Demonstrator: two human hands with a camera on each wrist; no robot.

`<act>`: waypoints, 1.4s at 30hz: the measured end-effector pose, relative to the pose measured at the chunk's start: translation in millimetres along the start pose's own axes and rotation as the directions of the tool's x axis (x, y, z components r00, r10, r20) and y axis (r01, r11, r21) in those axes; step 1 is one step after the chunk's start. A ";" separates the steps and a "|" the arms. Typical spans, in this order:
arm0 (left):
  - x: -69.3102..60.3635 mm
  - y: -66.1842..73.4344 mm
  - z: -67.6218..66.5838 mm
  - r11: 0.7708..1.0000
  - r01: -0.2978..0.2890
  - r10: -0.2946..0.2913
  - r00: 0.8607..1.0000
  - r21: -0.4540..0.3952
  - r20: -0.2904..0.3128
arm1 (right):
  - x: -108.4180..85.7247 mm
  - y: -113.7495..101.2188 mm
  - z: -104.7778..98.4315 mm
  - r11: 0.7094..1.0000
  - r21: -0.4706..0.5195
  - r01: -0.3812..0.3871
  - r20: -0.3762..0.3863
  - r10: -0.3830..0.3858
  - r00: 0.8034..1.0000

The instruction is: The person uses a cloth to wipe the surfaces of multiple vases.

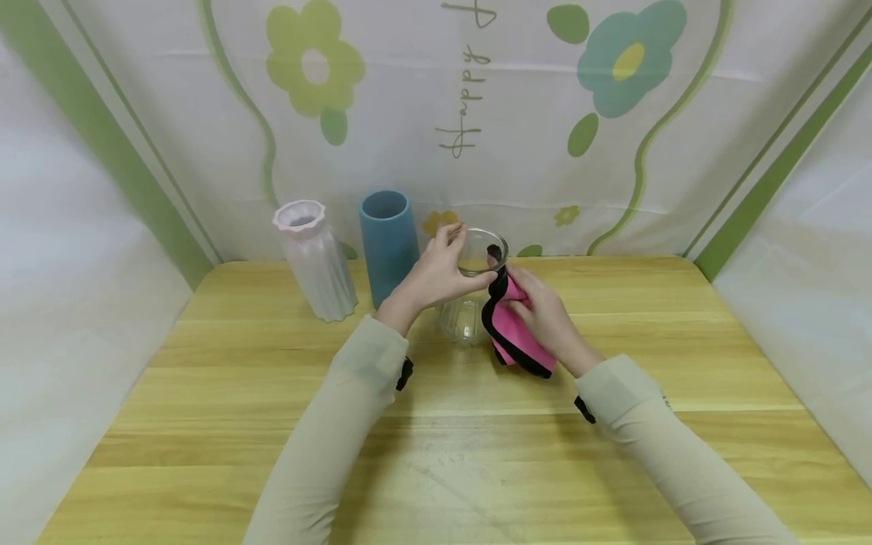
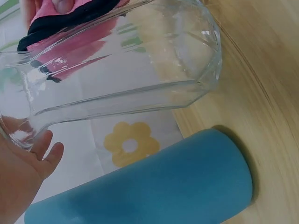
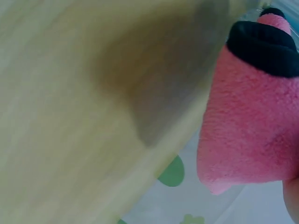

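Note:
A clear glass vase (image 1: pixel 463 322) stands upright near the back of the wooden table. My left hand (image 1: pixel 439 272) grips it around the neck, just under the rim, with thumb in front and fingers behind. On the vase's right side, my right hand (image 1: pixel 545 312) holds a pink cloth (image 1: pixel 519 333) with black edging. Part of the cloth lies at the rim, and its lower corner hangs down beside the glass. In the left wrist view, the cloth shows through the wall of the glass vase (image 2: pixel 126 93). The fluffy cloth (image 3: pixel 252 126) hides most of the right hand in the right wrist view.
A blue vase (image 1: pixel 388 250) stands close to the left of the glass one, near my left wrist. Farther left is a white ribbed vase (image 1: pixel 316 269). A flower-printed curtain (image 1: pixel 409 113) hangs along the table's back edge. The wooden table (image 1: pixel 450 469) extends toward me.

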State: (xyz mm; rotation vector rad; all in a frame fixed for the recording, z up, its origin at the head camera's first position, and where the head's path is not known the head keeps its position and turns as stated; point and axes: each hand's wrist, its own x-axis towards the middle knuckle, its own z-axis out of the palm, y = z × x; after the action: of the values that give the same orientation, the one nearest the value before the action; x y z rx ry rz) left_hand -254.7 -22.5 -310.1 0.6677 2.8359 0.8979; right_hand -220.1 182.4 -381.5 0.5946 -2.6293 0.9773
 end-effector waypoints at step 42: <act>0.4 0.9 1.2 0.998 -0.016 0.016 1.000 0.061 -0.003 | -10.2 16.3 9.1 0.999 -0.004 0.042 -0.010 -0.042 0.999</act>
State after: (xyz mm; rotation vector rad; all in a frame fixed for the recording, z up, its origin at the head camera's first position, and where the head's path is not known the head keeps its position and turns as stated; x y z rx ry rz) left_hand -254.5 -21.0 -310.6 0.6975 2.8755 0.8185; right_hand -219.8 190.4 -401.2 0.6401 -2.5988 0.9602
